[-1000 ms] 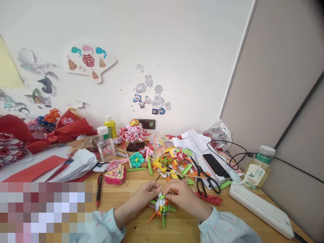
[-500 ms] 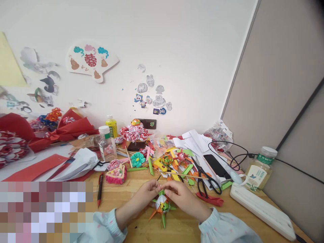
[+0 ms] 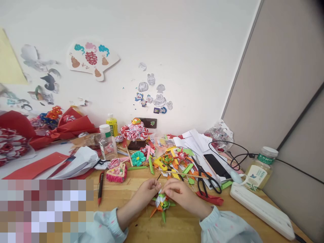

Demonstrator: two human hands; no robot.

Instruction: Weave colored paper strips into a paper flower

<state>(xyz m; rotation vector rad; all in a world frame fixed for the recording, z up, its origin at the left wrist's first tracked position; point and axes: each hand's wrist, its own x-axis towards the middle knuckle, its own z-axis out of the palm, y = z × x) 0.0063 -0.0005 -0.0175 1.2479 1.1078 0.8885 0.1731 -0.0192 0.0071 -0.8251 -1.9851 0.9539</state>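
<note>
Close to the table's front, a folded paper flower (image 3: 162, 204) with white, green, yellow and orange pieces sits below my fingertips, its pointed green and orange tips spread outward. My left hand (image 3: 148, 189) is closed, thumb and fingers pinching at the flower's top. From the other side my right hand (image 3: 178, 193) is closed at that same top edge, fingers bent over it. The fingers partly hide what they pinch there. Just beyond both hands lies a heap of coloured paper strips (image 3: 187, 168).
Black-handled scissors (image 3: 208, 184) and a phone (image 3: 217, 166) lie to the right, near a white power strip (image 3: 263, 211) and a drink bottle (image 3: 260, 168). At left are a pen (image 3: 100, 189) and a pink-edged box (image 3: 116, 173). A yellow glue gun (image 3: 160, 164) rests in the heap.
The paper flower has shifted slightly away from me, its lower tip now higher in view. Both hands stay at its top, with the fingers moved a little.
</note>
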